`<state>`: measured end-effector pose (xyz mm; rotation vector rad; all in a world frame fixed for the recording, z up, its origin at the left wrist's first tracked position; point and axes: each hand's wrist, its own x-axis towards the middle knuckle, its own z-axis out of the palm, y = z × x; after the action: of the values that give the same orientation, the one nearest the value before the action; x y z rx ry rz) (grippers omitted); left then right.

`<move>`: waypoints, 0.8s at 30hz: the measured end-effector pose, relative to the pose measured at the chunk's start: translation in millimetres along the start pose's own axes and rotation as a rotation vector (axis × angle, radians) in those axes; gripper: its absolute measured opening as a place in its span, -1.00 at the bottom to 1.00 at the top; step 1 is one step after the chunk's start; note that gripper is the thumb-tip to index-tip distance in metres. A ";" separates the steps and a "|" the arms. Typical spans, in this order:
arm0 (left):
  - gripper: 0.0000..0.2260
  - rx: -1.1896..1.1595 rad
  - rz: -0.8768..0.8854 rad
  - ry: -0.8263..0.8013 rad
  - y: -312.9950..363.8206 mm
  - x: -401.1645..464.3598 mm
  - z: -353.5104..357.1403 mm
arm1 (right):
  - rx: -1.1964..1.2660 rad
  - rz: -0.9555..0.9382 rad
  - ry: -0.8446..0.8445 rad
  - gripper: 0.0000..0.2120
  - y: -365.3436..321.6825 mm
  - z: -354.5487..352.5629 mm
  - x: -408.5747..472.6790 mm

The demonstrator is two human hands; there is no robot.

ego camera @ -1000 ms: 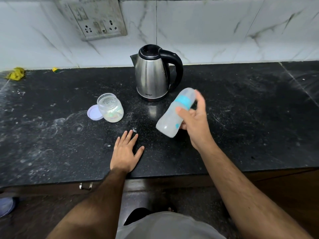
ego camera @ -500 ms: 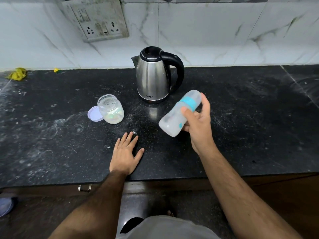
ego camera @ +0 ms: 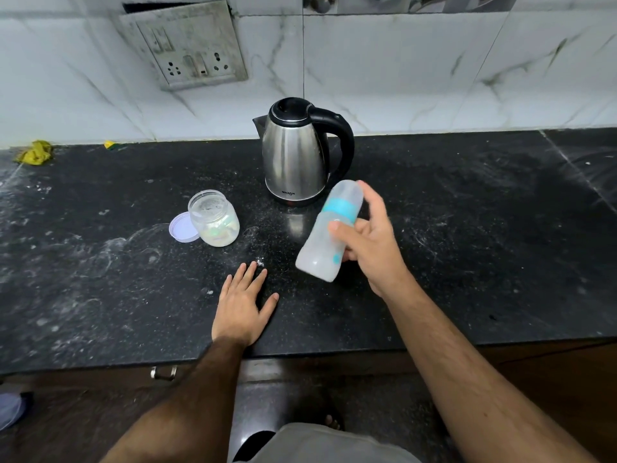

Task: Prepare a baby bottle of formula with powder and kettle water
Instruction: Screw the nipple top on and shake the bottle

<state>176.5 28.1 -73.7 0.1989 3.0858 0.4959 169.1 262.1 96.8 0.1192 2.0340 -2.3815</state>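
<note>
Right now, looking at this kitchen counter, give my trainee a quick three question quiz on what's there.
1. True or false: the left hand lies flat on the black stone counter.
2. What does the right hand grip?
A. steel electric kettle
B. cloudy plastic baby bottle with a teal collar
C. clear open powder jar
3. Fill in: the round pale lid lies to the jar's ____.

Key: 1 true; 2 B; 3 left.

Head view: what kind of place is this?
Most likely a home kitchen: a black speckled stone countertop against white marble-look wall tiles, a stainless steel electric kettle standing on it, and a grimy wall socket plate above.
</note>
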 end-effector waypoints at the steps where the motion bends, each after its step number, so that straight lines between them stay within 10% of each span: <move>1: -0.34 -0.001 0.002 -0.001 0.4 0.2 -0.4 | 0.052 -0.018 0.062 -0.33 -0.2 -2.7 2.5; 24: -0.41 -0.012 0.002 0.002 -0.6 0.1 0.5 | 0.066 -0.040 0.161 -0.30 -0.6 -5.6 -0.7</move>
<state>176.3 27.7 -74.4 0.2020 3.0844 0.5149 170.0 267.7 96.5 0.2828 2.0404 -2.5415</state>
